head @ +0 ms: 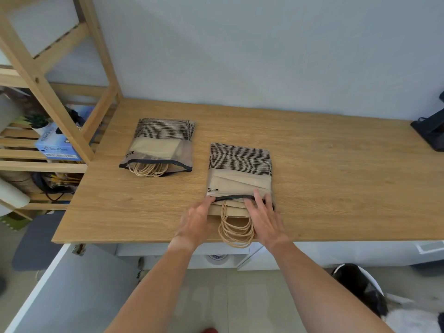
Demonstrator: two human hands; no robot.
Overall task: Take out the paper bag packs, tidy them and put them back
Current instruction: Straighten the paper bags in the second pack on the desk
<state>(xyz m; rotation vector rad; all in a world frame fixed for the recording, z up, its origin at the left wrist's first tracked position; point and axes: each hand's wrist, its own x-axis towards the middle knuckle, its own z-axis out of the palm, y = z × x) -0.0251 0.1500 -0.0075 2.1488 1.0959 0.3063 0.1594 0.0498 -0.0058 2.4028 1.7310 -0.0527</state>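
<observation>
Fingers of the right hand (263, 216) lie spread and fairly straight, tips pressing on the black-edged mouth of the near pack (240, 174), palm flat over the paper bags poking out of it. The left hand (196, 218) comes in from the other side, its fingertips curled at the pack's left corner, pinching or tugging at the mouth edge there; exactly how much it grips, I cannot tell. That near pack sits at the front middle of the wooden table (336, 179), a see-through sleeve with black stripes across its far end, tan paper bags inside, and a bundle of twisted paper handles (236, 233) spilling out between the two hands and hanging just over the table's front edge. Further back and to the left lies the second pack (159, 146), same striped sleeve, its handles peeking from the open mouth, well apart from both hands. Off to the left stands a wooden shelf unit (60, 116) carrying a blue box (56, 146) and a small potted plant (38, 123). At the far right edge of the table sits a black object (430, 131).
</observation>
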